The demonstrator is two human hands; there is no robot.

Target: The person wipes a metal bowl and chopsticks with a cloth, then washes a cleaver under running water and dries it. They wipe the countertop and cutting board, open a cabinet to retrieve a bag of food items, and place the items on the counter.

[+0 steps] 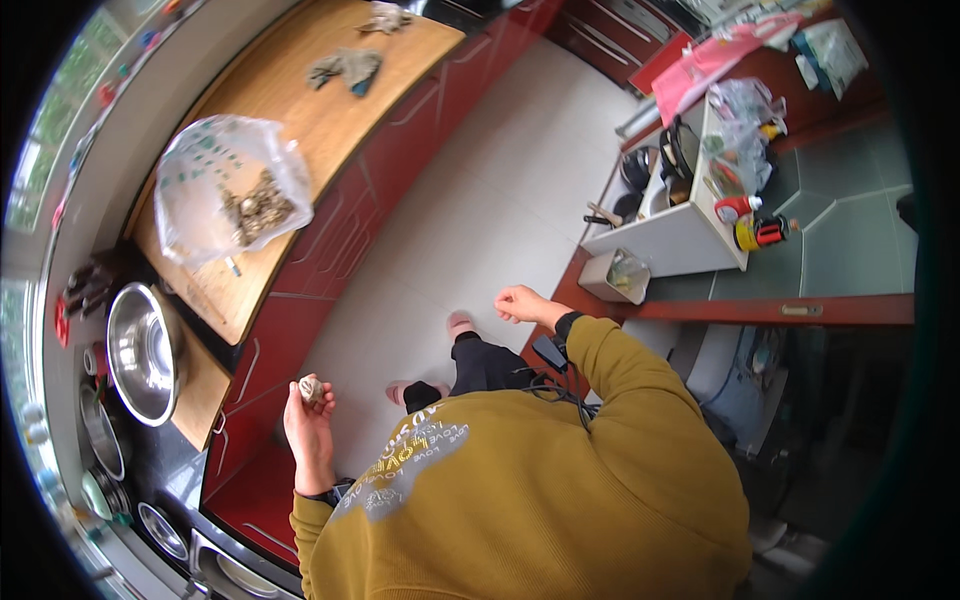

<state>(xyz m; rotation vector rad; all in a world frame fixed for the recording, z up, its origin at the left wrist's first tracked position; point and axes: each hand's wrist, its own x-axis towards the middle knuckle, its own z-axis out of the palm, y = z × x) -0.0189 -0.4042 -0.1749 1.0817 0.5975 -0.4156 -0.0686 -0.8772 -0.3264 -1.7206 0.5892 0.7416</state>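
At the lower left, beside the counter front, my left hand (309,428) is raised with its fingers closed round a small brown-and-white mushroom (311,389). My right hand (519,304) is held out over the floor right of the middle, well apart from the left. Its fingers are curled together, and what they hold, if anything, is hidden. On the wooden counter (408,62) at the left lies a clear plastic bag (190,170), spread wide. Similar brown and pale pieces (262,208) are heaped inside it.
A large steel bowl (143,353) stands left of me, with a sink (225,570) nearer. Grey-green gloves (345,68) lie farther along the counter. At the right are a white rack with pans (675,240), a small bin (612,278) and bottles (762,233). Red cabinets (405,115) line the pale floor.
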